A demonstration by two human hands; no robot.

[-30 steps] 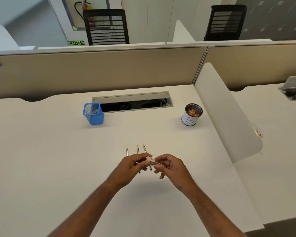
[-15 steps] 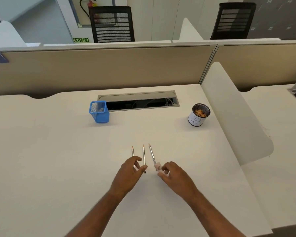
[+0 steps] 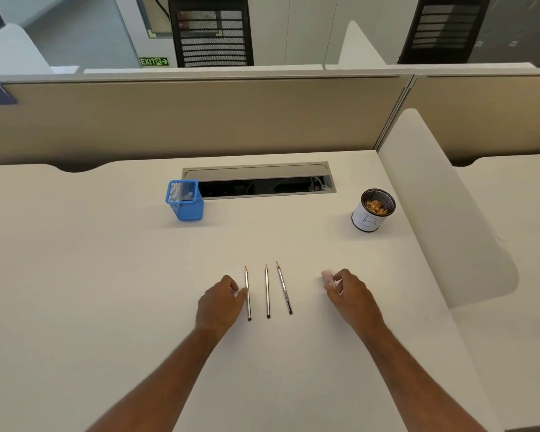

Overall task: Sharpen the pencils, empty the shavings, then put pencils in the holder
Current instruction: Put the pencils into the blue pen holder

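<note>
Pinched in my right hand [image 3: 351, 291] is the small pink sharpener [image 3: 327, 276], low over the desk [image 3: 106, 275]. My left hand [image 3: 220, 302] lies loose, fingertips at the nearest of three pencils [image 3: 247, 293] lying between both hands. Beyond them stand the blue holder [image 3: 184, 201] and the shavings cup [image 3: 373, 210].

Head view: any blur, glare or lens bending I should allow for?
Head view: even light, soft shadows, no glare; the partition top bows from the wide angle; the pink sharpener at the right hand looks slightly smeared; the pencils are sharp.
</note>
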